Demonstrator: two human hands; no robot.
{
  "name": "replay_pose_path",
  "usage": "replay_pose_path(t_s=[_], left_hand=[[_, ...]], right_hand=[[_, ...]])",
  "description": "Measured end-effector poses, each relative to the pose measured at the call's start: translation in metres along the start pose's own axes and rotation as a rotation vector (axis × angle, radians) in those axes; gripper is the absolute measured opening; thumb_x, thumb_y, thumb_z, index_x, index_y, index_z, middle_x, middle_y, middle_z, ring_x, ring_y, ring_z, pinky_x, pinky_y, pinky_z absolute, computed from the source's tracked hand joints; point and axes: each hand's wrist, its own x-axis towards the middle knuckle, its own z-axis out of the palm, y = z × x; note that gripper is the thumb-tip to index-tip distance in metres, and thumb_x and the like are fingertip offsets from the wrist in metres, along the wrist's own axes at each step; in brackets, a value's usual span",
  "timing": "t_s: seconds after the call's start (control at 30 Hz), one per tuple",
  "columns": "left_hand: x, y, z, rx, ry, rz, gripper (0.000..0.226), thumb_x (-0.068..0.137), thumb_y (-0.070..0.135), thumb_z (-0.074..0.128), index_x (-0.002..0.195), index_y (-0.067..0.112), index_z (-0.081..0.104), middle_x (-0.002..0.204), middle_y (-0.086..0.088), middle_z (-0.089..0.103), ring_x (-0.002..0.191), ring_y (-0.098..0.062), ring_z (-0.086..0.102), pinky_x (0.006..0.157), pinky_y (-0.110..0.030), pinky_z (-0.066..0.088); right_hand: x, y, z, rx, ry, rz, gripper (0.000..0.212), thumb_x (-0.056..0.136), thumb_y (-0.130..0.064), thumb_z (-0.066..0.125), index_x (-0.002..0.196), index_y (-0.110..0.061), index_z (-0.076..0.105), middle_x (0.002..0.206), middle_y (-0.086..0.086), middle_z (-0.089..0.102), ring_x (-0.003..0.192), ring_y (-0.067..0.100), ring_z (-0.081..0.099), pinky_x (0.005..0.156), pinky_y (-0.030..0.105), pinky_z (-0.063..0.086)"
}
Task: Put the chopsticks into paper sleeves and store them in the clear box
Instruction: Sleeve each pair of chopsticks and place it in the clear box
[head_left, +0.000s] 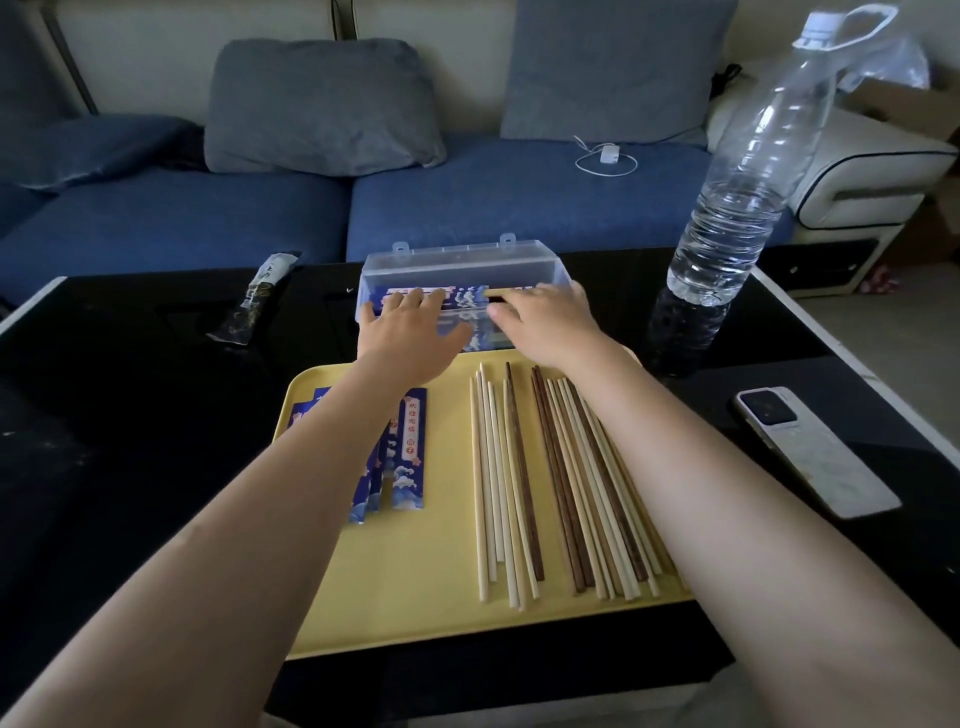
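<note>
Sleeved chopsticks (457, 297) in clear box (462, 262) under both hands (410, 332)

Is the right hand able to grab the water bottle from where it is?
Probably yes. The water bottle stands to the right of the right hand, which is at the clear box, and only bare dark table lies between them.

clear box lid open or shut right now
Open: the clear box has its lid standing up behind, and both hands reach inside.

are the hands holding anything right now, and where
Both hands, left and right, lay a sleeved pair into the clear box, fingers on its ends; exact grip unclear.
</note>
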Motion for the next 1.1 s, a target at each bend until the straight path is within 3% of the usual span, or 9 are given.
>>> replay_pose_path(t_s=[0.1,0.17,0.27,0.33,0.47,0.67,0.83,0.97,1.1], left_hand=[[0.001,0.0,-0.002,-0.011,0.027,0.002,0.069,0.097,0.062,0.038,0.154,0.025,0.029,0.163,-0.004,0.023,0.151,-0.025,0.015,0.121,-0.051,0.007],[-0.001,0.004,-0.01,0.016,0.123,0.021,0.059,0.097,0.055,0.044,0.146,0.021,0.043,0.156,-0.007,0.034,0.145,-0.026,0.026,0.118,-0.047,0.017],[-0.011,0.014,-0.032,-0.061,0.279,0.014,0.029,0.097,0.036,0.047,0.107,0.013,0.061,0.115,-0.008,0.056,0.098,-0.024,0.054,0.083,-0.036,0.043],[-0.024,0.023,-0.042,-0.027,0.127,-0.03,0.021,0.097,0.028,0.043,0.096,0.013,0.057,0.094,-0.006,0.058,0.072,-0.019,0.052,0.061,-0.03,0.04],[-0.057,0.024,-0.031,0.295,-0.264,0.026,0.025,0.096,0.033,0.051,0.11,0.014,0.057,0.098,-0.002,0.055,0.091,-0.022,0.056,0.071,-0.034,0.041],[-0.091,0.023,-0.018,0.324,-0.519,0.002,0.05,0.094,0.038,0.057,0.136,0.014,0.046,0.102,-0.002,0.057,0.106,-0.026,0.059,0.09,-0.038,0.048],[-0.106,0.03,-0.015,0.137,-0.507,-0.015,0.046,0.098,0.02,0.051,0.142,0.012,0.039,0.082,-0.003,0.047,0.097,-0.025,0.061,0.077,-0.033,0.051],[-0.109,0.021,-0.008,0.104,-0.387,-0.025,0.03,0.098,0.027,0.049,0.123,0.011,0.053,0.093,-0.005,0.052,0.086,-0.024,0.054,0.074,-0.033,0.049],[-0.099,0.02,-0.014,-0.004,-0.252,-0.112,0.022,0.095,0.025,0.053,0.104,0.007,0.062,0.082,-0.006,0.058,0.078,-0.022,0.061,0.065,-0.031,0.053]], right_hand=[[-0.001,-0.003,-0.007,0.038,0.095,-0.016,0.044,0.107,-0.045,0.029,0.13,-0.017,0.054,0.134,0.004,0.059,0.131,0.025,0.047,0.117,0.051,0.023],[-0.004,-0.008,-0.018,0.043,0.191,-0.054,0.039,0.107,-0.037,0.039,0.134,-0.013,0.053,0.138,0.007,0.056,0.131,0.026,0.047,0.115,0.046,0.026],[-0.007,-0.018,-0.032,0.046,0.203,-0.075,0.037,0.104,-0.029,0.047,0.135,-0.011,0.054,0.138,0.01,0.052,0.126,0.029,0.048,0.101,0.043,0.039],[-0.013,-0.026,-0.037,0.11,0.153,-0.068,0.033,0.102,-0.025,0.049,0.133,-0.012,0.053,0.134,0.01,0.052,0.12,0.03,0.05,0.094,0.042,0.044],[-0.038,-0.042,-0.037,0.174,0.009,-0.072,0.022,0.101,-0.022,0.049,0.12,-0.013,0.057,0.117,0.007,0.06,0.099,0.025,0.058,0.077,0.039,0.047],[-0.082,-0.069,-0.02,0.157,-0.166,-0.057,0.013,0.097,-0.023,0.052,0.1,-0.017,0.063,0.099,0.006,0.066,0.088,0.024,0.063,0.08,0.041,0.055],[-0.104,-0.074,-0.017,0.244,-0.181,0.0,0.018,0.098,-0.023,0.051,0.103,-0.014,0.065,0.103,0.006,0.067,0.093,0.025,0.063,0.082,0.04,0.053],[-0.121,-0.064,0.0,0.331,-0.204,0.051,0.022,0.1,-0.024,0.052,0.116,-0.017,0.066,0.113,0.002,0.066,0.099,0.022,0.062,0.084,0.036,0.052],[-0.12,-0.061,-0.001,0.391,-0.177,0.058,0.019,0.098,-0.02,0.056,0.112,-0.018,0.069,0.112,0.001,0.066,0.098,0.019,0.062,0.079,0.031,0.05]])
